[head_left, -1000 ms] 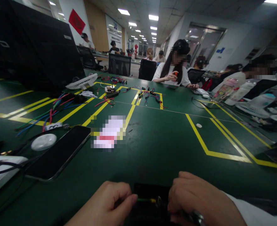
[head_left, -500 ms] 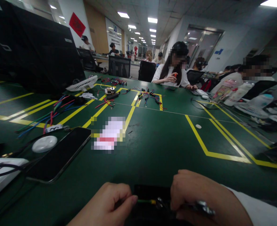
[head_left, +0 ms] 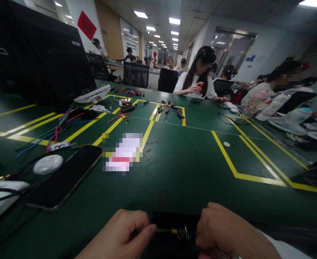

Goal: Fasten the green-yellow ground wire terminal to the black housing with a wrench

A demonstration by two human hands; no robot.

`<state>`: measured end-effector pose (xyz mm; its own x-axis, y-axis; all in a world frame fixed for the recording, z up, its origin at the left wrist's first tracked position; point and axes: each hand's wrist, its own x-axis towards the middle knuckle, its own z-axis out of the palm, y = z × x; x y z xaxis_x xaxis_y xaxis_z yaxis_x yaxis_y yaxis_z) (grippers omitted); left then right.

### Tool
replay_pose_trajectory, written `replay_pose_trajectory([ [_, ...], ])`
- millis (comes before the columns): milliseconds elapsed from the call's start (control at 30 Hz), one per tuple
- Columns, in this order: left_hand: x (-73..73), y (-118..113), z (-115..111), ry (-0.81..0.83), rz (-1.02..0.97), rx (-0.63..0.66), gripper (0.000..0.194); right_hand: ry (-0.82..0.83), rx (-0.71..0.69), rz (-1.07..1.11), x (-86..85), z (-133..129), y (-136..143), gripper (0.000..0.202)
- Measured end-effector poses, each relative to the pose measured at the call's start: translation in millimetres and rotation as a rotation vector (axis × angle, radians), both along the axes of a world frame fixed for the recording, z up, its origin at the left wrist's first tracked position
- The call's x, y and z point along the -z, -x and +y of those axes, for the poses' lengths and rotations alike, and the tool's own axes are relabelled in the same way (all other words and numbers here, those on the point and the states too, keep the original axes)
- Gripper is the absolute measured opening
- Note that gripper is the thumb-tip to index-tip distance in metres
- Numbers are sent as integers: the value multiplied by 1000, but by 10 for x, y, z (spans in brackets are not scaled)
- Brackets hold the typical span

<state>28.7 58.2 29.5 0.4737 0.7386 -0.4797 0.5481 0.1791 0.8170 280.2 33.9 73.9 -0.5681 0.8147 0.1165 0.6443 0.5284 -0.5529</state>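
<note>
My left hand (head_left: 123, 232) is closed in a pinch at the bottom of the view, thumb against forefinger. From its fingertips a thin green wire (head_left: 165, 230) runs right, with a yellow section near its far end. That end meets the shiny, rounded tip of a metal hand tool (head_left: 185, 233). Around the tool my right hand (head_left: 225, 230) is closed, hiding most of it; its exact kind is unclear. A black object (head_left: 171, 217) lies beneath the wire, between both hands.
On the green table, a black phone (head_left: 66, 176) lies left beside a white round disc (head_left: 48, 164). A pixelated bright rectangle (head_left: 126, 151) is ahead. Loose coloured wires (head_left: 63, 126) and a monitor (head_left: 39, 54) stand left. A co-worker (head_left: 196, 82) sits opposite.
My right hand has turned slightly and shifted a little, so less of the tool shows behind it. The left hand keeps its pinch on the wire. The view has moved slightly.
</note>
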Motion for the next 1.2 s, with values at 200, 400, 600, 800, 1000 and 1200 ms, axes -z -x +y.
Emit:
replay_pose_trajectory([
  [200, 50, 15, -4, 10, -10, -8, 41, -62, -40, -14, 28, 54, 23, 20],
  [400, 44, 7, 9, 2, -11, -4, 42, 58, -60, -106, -45, 107, 31, 16],
  [600, 49, 6, 10, 1, -9, -3, 41, 55, -319, -200, -157, 270, 65, 20],
  [800, 63, 21, -1, -6, -5, 0, 41, 57, -414, -270, -345, 304, 105, 15],
  [1000, 51, 19, -18, -16, 2, -3, 41, 218, -24, 87, -172, 134, -157, 7],
  [1200, 50, 16, 9, -25, 5, 10, 41, 149, 105, 51, -102, 22, -26, 16],
])
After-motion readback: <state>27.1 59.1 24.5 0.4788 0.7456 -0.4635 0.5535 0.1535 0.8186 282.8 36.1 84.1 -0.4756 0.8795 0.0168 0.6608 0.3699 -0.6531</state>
